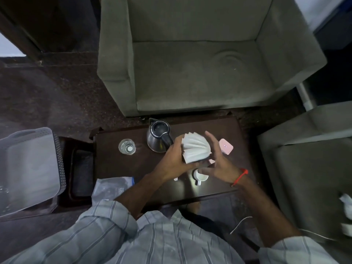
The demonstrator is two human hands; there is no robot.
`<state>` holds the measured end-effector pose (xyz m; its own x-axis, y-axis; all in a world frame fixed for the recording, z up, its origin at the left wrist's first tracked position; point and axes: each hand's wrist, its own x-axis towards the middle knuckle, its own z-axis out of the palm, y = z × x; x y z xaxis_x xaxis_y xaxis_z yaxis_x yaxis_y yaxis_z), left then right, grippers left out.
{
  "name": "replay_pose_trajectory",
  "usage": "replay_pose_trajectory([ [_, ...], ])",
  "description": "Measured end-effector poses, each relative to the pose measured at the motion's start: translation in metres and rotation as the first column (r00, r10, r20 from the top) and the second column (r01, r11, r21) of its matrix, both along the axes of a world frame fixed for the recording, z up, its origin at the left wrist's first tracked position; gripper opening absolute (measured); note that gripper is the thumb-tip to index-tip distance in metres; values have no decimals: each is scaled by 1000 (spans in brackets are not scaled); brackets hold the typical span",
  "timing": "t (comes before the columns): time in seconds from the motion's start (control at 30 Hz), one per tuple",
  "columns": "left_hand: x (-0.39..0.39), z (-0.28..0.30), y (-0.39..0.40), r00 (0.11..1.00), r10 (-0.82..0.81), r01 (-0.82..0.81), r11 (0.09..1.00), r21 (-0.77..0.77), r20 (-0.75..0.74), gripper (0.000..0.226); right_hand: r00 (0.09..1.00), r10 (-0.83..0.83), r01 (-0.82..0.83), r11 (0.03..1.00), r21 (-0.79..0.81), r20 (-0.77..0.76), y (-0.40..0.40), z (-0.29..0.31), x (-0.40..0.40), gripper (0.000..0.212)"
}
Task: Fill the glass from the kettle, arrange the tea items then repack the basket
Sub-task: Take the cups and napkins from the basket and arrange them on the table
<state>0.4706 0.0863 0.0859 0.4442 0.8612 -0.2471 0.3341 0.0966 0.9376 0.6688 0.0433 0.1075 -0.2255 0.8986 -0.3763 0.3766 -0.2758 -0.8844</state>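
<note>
Above dark wooden desk (118, 164), fanned stack of white paper napkins (190, 147) clamped in left grip (172, 159), right grip (215, 162) open just beside, fan spreading up-right, grey perforated plastic basket (57, 149) well off leftward, nearer left hand.

Plastic bag (112, 187), lower left of centre: dark printed label, letters partly cut off, not legible. Pink box (226, 146), right of centre: small mark, unreadable.

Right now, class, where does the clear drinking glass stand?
In the head view, the clear drinking glass stands on the dark wooden table, far left, just left of the steel kettle.
</note>
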Motion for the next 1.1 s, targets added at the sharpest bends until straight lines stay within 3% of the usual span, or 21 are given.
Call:
replay_pose_trajectory([
  [0.1,16,-5,6,1000,25,-24,997,-74,4,94,998,-56,57,998,-10,11,4,-10,19,120],
  [0.27,49,-15,21,998,-57,53,990,-132,-26,96,994,-94,83,983,163,60,17,-26,34,97],
  [0.47,76,-47,47,988,-146,135,973,-187,-49,125,950,-289,264,946,188,119,58,-72,69,100],
  [0.57,84,-77,52,979,-56,17,980,-196,-198,108,930,-328,297,936,189,164,88,-111,86,102],
  [0.67,87,-103,48,968,12,-57,983,-174,-250,90,927,-340,310,932,189,156,111,-155,93,105],
  [0.83,85,-137,33,930,83,-136,982,-127,-358,70,926,-337,315,938,147,169,134,-226,94,94],
  [1.1,83,-158,20,898,42,-83,994,-76,-437,49,920,-337,311,938,153,199,150,-273,94,91],
])
